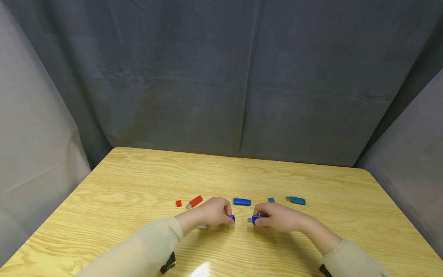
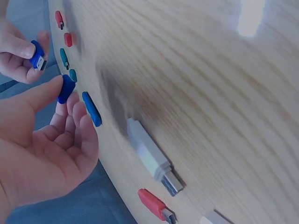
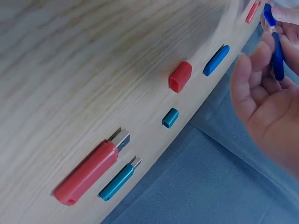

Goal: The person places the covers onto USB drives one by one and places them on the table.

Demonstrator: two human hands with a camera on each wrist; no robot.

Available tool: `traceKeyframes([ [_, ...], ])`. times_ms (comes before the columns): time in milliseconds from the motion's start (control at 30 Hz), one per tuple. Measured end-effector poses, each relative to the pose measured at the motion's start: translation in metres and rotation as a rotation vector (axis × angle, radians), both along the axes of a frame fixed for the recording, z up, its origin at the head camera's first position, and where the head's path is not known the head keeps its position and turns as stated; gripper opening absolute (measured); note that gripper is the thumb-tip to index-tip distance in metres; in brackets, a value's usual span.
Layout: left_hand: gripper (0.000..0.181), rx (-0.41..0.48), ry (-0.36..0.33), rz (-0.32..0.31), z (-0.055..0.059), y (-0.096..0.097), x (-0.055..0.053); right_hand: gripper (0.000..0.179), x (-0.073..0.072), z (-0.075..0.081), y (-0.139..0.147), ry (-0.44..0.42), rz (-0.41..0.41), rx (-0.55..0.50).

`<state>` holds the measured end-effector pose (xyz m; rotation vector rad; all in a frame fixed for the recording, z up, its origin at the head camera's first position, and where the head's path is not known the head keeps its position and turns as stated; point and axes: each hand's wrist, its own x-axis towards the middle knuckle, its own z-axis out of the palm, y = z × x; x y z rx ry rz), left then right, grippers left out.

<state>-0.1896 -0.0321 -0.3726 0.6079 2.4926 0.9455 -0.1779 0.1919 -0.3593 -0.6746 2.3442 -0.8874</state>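
Observation:
My left hand [image 1: 216,211] pinches a small blue cap [image 2: 66,89] between thumb and fingers. Opposite it, my right hand [image 1: 279,217] holds a blue USB stick [image 1: 257,219] whose bare metal plug points left toward the cap. A short gap separates plug and cap in the head view. Just beyond both hands lies another blue USB stick [image 1: 242,201] with no plug showing. In the left wrist view, a white USB stick [image 2: 149,151] with its plug exposed rests on the table near my left hand; the head view mostly hides it.
Left on the wooden table [image 1: 138,173] lie a red USB stick [image 1: 195,200] and red cap [image 1: 178,203]. A teal stick [image 1: 297,200] and teal cap [image 1: 271,200] lie right, near another red stick [image 3: 88,172] and red cap [image 3: 180,77]. A white cap [image 2: 214,218] shows partly.

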Motion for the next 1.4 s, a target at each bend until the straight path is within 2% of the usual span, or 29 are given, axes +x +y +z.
traceKeyframes([
  [100,0.013,0.048,-0.047,0.007,0.002,-0.002,0.002,0.018,0.004,0.001,0.001,-0.054,-0.011,-0.065],
  [167,0.011,0.077,-0.082,0.017,0.003,-0.003,0.003,0.018,0.006,0.001,0.000,-0.062,-0.022,-0.091],
  [333,0.009,0.145,-0.159,0.055,0.007,-0.003,0.006,0.018,0.013,0.003,-0.002,-0.060,-0.057,-0.117],
  [500,0.010,0.206,-0.221,0.107,0.008,-0.002,0.010,0.022,0.018,0.006,-0.003,-0.101,-0.077,-0.138],
  [800,0.015,0.279,-0.257,0.123,0.009,0.001,0.015,0.021,0.021,0.005,-0.003,-0.127,-0.082,-0.192],
  [1400,0.018,0.287,-0.319,0.140,0.012,-0.002,0.022,0.023,0.028,0.008,-0.007,-0.146,-0.053,-0.240],
])
